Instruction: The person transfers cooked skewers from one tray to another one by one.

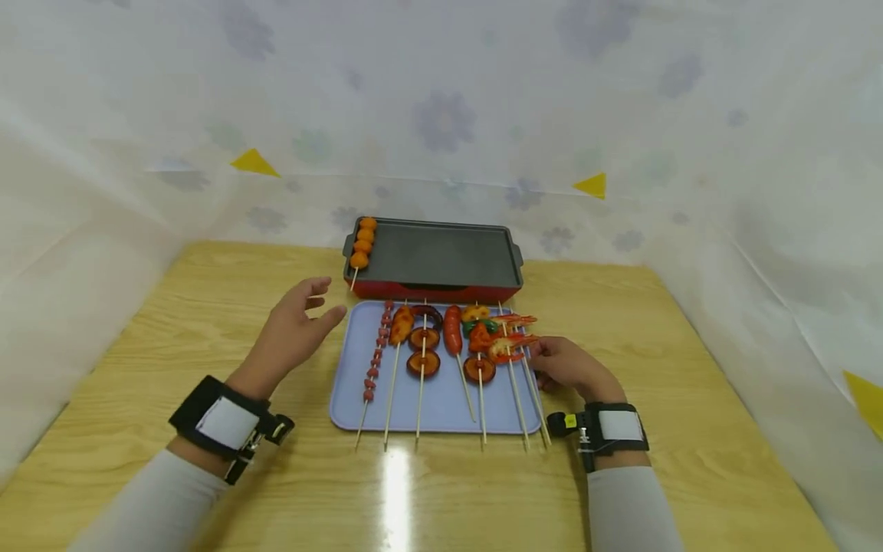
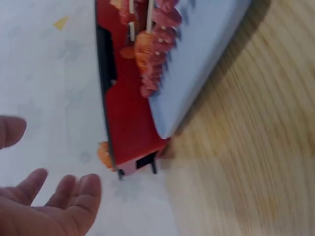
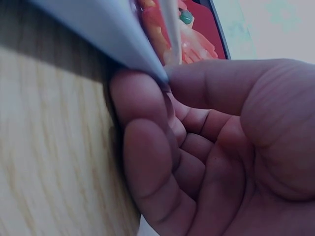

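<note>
My right hand (image 1: 569, 366) pinches the right rim of a pale lilac tray (image 1: 444, 414). In the right wrist view its thumb (image 3: 211, 86) lies over the edge and curled fingers (image 3: 147, 157) sit below. Shrimp skewers (image 1: 509, 349) lie on the tray close to this hand. Spread and holding nothing, my left hand (image 1: 293, 326) hovers left of the tray, near the red and black grill pan (image 1: 441, 253). Also on the tray are a skewer of small pink meat pieces (image 1: 375, 360), a sausage skewer (image 1: 452, 330) and skewered brown round slices (image 1: 423, 364).
Behind the tray, the grill pan carries one skewer of orange balls (image 1: 362, 247) at its left end. Several stick ends overhang the tray's front edge onto the wooden table (image 1: 331, 491). A flowered white sheet (image 1: 441, 100) encloses the back and sides.
</note>
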Tool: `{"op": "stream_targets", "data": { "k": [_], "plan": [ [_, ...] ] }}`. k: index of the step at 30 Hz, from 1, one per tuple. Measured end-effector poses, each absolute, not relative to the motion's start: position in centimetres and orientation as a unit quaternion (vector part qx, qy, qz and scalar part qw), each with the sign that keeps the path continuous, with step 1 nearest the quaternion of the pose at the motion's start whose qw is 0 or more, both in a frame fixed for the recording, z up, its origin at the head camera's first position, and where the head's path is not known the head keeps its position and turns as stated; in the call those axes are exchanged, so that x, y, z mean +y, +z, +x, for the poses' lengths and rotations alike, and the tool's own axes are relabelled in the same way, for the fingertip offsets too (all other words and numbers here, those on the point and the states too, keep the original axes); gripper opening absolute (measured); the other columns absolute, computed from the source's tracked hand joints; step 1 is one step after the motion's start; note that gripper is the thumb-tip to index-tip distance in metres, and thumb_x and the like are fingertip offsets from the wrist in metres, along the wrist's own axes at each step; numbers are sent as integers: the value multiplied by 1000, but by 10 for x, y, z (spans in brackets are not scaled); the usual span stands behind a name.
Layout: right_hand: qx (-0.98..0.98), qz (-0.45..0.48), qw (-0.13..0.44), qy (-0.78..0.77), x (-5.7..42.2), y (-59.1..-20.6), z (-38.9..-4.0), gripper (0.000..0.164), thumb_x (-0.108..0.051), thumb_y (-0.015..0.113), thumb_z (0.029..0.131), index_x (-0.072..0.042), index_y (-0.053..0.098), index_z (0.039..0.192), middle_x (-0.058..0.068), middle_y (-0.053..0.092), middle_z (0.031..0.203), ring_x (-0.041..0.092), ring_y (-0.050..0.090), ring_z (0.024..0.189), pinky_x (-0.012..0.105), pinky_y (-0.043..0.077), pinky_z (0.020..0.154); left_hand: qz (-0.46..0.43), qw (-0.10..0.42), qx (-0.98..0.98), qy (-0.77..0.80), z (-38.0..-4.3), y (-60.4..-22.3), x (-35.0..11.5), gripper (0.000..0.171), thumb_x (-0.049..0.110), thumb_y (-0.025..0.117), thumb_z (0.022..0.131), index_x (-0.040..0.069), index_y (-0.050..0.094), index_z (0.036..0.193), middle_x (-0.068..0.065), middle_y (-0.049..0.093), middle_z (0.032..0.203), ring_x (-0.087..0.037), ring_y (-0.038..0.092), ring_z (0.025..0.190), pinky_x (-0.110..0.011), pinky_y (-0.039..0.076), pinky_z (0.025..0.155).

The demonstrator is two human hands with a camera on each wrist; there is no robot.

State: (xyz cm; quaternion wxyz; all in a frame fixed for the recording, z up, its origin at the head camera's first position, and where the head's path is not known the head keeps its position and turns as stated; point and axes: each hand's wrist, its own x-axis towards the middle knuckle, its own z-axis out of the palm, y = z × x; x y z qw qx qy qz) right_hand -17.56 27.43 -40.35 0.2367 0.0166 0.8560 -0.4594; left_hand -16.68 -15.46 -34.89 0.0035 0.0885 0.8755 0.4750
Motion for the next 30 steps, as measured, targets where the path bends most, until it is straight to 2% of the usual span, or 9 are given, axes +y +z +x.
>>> {"op": "stream_targets", "data": {
  "k": [9,16,20,23,30],
  "plan": [
    [854,16,231,-466,277,-412,-176,12,-12,54,100,0,53,98,10,58,81,19,59,66,30,50,57,44,-41,865,498,-217,-377,-146,54,25,58,100,0,42,145,-22,42,145,-40,46,125,-54,43,101],
    [850,13,230,-473,279,-411,-175,12,-11,52,100,0,53,97,11,57,79,19,57,64,29,47,56,50,-88,885,455,-240,-369,-133,49,24,58,100,-4,49,140,-26,51,130,-40,54,111,-52,47,93],
    [849,7,230,-475,279,-410,-175,12,-12,52,100,0,53,97,11,58,78,18,57,64,29,46,55,30,-70,896,438,-249,-361,-125,49,21,59,100,-5,47,139,-24,57,115,-37,57,95,-49,49,83],
    [849,8,230,-476,278,-410,-175,11,-12,52,100,-1,53,97,11,58,79,19,57,64,29,47,56,18,-41,906,421,-252,-355,-121,50,20,59,99,-8,45,138,-24,60,111,-36,59,93,-47,50,79],
    [854,16,230,-467,278,-411,-175,11,-11,52,100,-2,53,94,11,57,81,19,58,64,29,47,56,-13,-4,931,364,-261,-350,-118,24,10,56,93,-8,65,106,-23,66,101,-33,60,82,-39,49,66]
  ]
}}
